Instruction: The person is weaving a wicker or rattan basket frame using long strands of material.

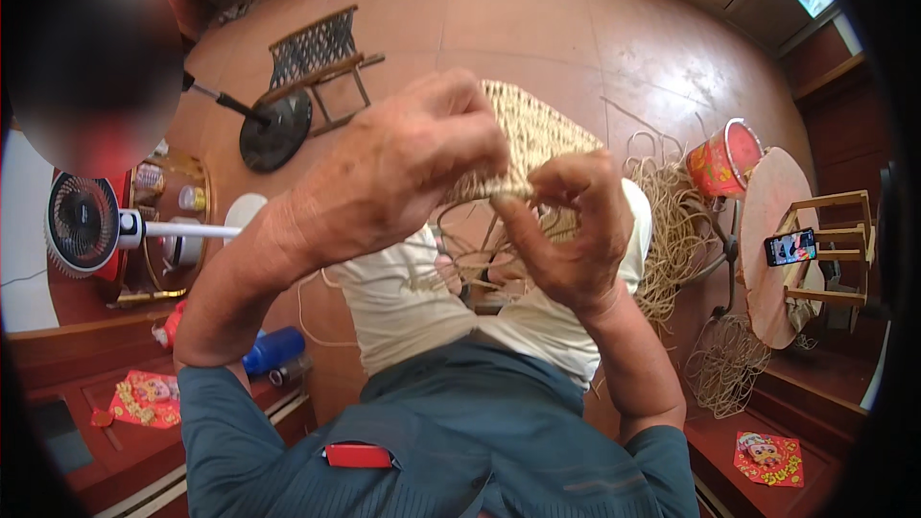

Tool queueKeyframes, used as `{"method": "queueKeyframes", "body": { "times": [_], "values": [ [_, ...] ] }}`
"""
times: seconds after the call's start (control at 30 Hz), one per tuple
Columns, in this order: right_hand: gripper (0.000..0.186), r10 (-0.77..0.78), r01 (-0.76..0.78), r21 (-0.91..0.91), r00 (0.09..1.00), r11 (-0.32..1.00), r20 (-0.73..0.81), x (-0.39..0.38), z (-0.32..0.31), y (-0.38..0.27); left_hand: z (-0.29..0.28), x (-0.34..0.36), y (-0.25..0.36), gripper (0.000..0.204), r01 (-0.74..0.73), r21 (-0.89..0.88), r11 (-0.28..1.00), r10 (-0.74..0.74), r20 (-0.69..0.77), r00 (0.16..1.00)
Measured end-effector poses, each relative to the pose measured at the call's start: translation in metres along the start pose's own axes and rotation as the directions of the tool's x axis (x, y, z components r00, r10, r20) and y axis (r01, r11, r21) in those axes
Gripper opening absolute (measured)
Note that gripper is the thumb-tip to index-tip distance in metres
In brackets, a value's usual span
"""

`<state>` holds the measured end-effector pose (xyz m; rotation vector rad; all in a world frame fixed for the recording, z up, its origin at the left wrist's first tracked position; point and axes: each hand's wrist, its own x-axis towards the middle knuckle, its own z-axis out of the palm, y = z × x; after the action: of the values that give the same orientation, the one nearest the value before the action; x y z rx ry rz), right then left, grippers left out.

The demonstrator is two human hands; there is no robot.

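One woven piece [545, 127] — extending forward, long axis unclear, hands [422, 146] [580, 235] at near edge

the reddish-brown floor [537, 19] bears loose tan cord [672, 249] and a folding chair [315, 50].

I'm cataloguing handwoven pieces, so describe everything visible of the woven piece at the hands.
The woven piece is pale straw-coloured, apparently plant-fibre cord, with a coarse, ribbed weave and a thicker-looking near edge. Loose strands hang below it. It is in front of the person, its near edge gripped by the right hand. The blurred left hand covers its left side; contact there is unclear.
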<state>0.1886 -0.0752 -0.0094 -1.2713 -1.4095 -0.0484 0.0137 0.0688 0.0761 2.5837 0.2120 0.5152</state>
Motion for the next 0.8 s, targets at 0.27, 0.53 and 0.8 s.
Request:
{"method": "queueKeyframes", "body": {
  "times": [0.27,0.53,0.8],
  "values": [
    [0.035,0.034,-0.034,-0.006,0.999,0.999,0.022,-0.011,-0.002,-0.005,0.002,-0.004,0.011,0.014,-0.122,0.139,0.983,0.115,0.057,0.992],
    [0.034,-0.031,0.031,-0.002,1.0,1.0,-0.005,-0.014,0.001,-0.001,0.002,0.0,0.005,0.02,-0.011,-0.13,0.991,0.022,0.081,0.996],
    [0.037,0.036,-0.037,0.009,0.999,0.999,0.017,-0.006,0.0,-0.002,0.012,0.003,0.008,0.022,0.125,-0.08,0.989,-0.131,-0.068,0.989]
  ]
}}
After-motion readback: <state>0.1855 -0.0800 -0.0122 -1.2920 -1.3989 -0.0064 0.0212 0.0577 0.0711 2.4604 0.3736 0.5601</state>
